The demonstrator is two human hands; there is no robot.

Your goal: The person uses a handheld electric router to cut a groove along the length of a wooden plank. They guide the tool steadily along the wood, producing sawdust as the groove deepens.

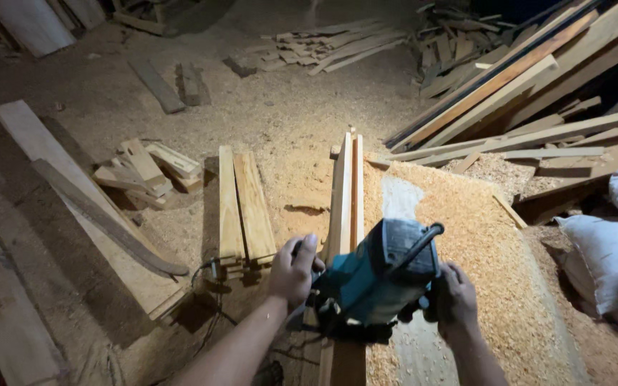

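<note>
Both hands [295, 270] [455, 300] gripping teal router [380, 275] — on planks [347, 193]

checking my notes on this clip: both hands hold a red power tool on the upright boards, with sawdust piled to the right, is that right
Not quite: the power tool is teal with a dark top, not red. The rest stands: the left hand and the right hand grip its two sides, it sits on the boards standing on edge, and sawdust is piled to the right. The head view shows this.
</note>
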